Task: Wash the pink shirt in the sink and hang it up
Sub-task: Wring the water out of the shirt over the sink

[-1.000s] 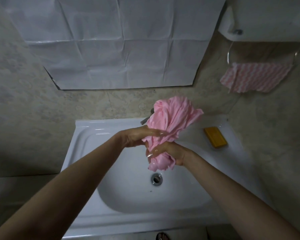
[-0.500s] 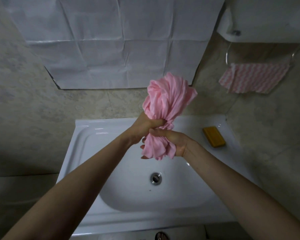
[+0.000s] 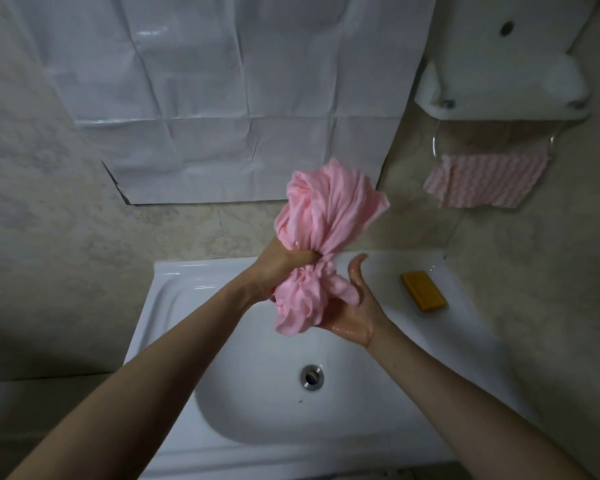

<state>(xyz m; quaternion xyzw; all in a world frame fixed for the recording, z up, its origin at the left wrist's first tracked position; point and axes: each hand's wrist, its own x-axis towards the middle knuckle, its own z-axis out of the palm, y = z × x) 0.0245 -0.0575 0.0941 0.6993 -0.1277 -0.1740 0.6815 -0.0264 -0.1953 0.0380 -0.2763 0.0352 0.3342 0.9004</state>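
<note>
The pink shirt (image 3: 329,216) is bunched into a wet, twisted bundle held upright above the white sink (image 3: 174,306). My left hand (image 3: 281,268) is clenched around its narrow middle. My right hand (image 3: 352,317) lies under and beside the lower end of the shirt, palm up and wet, with the thumb and fingers spread and only loosely touching the cloth. The tap is hidden behind the bundle.
A yellow soap bar (image 3: 423,291) lies on the sink's right ledge. The drain (image 3: 312,376) sits in the bowl below my hands. A pink-and-white striped cloth (image 3: 485,180) hangs on a metal rail under a white wall unit (image 3: 506,64) at the upper right.
The shirt has been lifted from low over the drain to higher above the sink. My right hand has loosened from its grip on the lower end and opened its fingers.
</note>
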